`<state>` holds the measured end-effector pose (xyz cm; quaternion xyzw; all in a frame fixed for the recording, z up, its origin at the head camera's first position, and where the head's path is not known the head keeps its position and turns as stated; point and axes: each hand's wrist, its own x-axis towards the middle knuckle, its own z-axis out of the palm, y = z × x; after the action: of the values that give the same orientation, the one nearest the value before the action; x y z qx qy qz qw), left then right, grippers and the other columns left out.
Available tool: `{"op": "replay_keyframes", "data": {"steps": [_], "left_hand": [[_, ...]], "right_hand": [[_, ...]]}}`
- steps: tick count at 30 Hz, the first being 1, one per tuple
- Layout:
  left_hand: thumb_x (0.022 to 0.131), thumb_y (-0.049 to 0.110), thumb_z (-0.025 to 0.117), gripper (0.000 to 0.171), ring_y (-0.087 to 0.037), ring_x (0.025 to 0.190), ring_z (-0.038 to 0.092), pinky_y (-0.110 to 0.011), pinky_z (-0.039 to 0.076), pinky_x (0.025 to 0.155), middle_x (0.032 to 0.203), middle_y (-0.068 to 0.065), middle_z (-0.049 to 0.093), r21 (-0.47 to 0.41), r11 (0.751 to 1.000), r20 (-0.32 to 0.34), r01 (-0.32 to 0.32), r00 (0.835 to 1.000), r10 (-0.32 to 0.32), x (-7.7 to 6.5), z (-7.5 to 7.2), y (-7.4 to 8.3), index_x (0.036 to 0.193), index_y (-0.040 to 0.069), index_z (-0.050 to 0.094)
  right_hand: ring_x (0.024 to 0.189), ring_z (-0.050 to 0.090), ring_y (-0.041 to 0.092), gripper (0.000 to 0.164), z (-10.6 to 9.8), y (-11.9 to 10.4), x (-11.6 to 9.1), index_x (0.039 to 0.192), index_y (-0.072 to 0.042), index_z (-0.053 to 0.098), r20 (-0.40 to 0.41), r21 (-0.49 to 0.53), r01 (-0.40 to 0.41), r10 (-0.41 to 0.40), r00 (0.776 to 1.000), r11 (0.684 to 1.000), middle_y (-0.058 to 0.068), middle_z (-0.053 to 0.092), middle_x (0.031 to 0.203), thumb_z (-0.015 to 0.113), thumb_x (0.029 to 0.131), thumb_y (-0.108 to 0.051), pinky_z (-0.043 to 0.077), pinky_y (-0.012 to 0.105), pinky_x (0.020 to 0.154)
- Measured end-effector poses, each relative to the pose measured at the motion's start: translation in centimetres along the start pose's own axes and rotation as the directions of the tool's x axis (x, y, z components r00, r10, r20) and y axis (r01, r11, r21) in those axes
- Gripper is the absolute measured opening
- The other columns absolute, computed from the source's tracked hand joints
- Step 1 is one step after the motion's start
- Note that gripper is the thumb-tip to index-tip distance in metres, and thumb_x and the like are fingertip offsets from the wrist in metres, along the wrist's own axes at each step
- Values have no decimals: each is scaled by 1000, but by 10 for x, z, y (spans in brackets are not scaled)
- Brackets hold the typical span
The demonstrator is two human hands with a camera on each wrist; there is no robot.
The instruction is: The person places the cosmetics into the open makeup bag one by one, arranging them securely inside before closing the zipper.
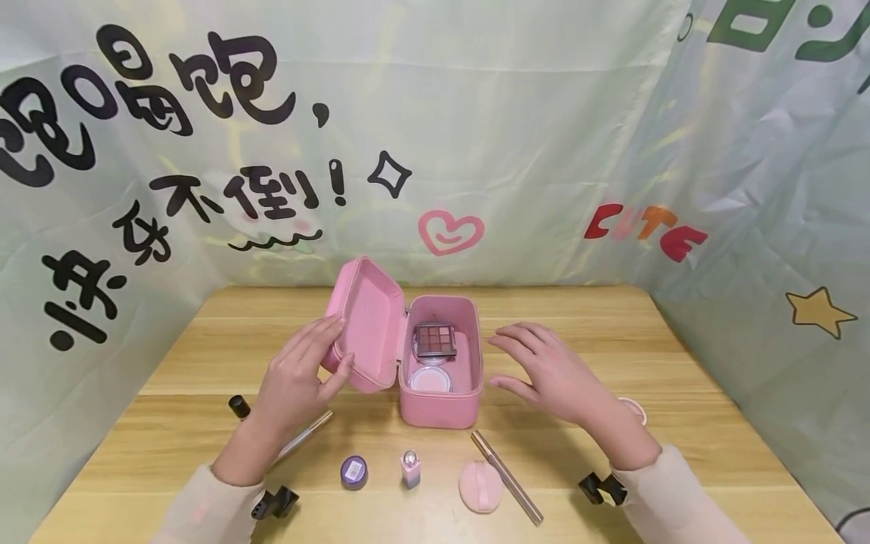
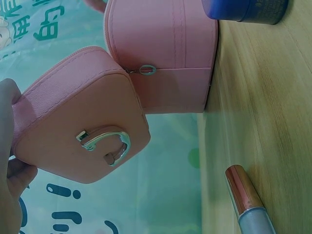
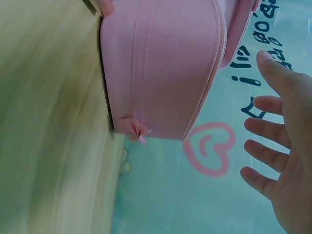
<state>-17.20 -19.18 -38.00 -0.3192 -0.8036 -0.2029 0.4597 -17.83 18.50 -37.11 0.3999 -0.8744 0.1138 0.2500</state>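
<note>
A pink makeup case (image 1: 440, 412) stands unzipped in the middle of the table, its lid (image 1: 374, 329) swung out to the left. My left hand (image 1: 292, 381) grips that lid by its outer edge, thumb on the near side and fingers on the far side. In the left wrist view the lid's handle (image 2: 124, 139) shows on its outer face. Inside the case lie an eyeshadow palette (image 1: 436, 340) and a round compact (image 1: 430, 379). My right hand (image 1: 544, 370) hovers just right of the case, fingers spread and holding nothing.
Along the front lie a purple-lidded jar (image 1: 353, 472), a small pink bottle (image 1: 411, 470), a pink powder puff (image 1: 480, 487) and a slim metallic tube (image 1: 506, 477). A black cap (image 1: 239, 406) and a silvery tube (image 1: 306, 434) are by my left forearm, a white ring-shaped item (image 1: 633, 409) beyond my right.
</note>
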Motion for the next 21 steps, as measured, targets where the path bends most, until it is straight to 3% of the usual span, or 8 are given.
{"op": "replay_keyframes", "data": {"steps": [6, 14, 21], "left_hand": [[96, 36, 51, 49, -35, 111, 62, -51, 54, 90, 120, -18, 66, -1, 1000, 0, 0, 1000, 0, 0, 1, 0, 121, -5, 64], [96, 36, 52, 49, -34, 111, 62, -48, 53, 92, 121, -17, 66, -6, 1000, -5, 2, 1000, -3, 0, 1, -1, 122, -4, 64], [96, 36, 53, 48, -33, 111, 62, -49, 54, 91, 121, -17, 66, -11, 1000, -10, 4, 1000, -5, 0, 1, -1, 121, -4, 64]], "right_hand": [[118, 52, 32, 59, 0, 3, -16, 130, -8, 59, 21, 1, -20, 20, 1000, 1000, 9, 59, 127, 53, 95, -55, 44, 52, 99], [117, 53, 29, 55, -7, 8, -38, 130, -8, 59, 60, 6, -75, 74, 995, 997, 7, 59, 126, 68, 89, -44, 45, 50, 98], [119, 51, 33, 58, -8, 11, -60, 132, -10, 58, 109, -23, -115, 117, 987, 993, 10, 57, 130, 73, 85, -40, 44, 55, 98]]}}
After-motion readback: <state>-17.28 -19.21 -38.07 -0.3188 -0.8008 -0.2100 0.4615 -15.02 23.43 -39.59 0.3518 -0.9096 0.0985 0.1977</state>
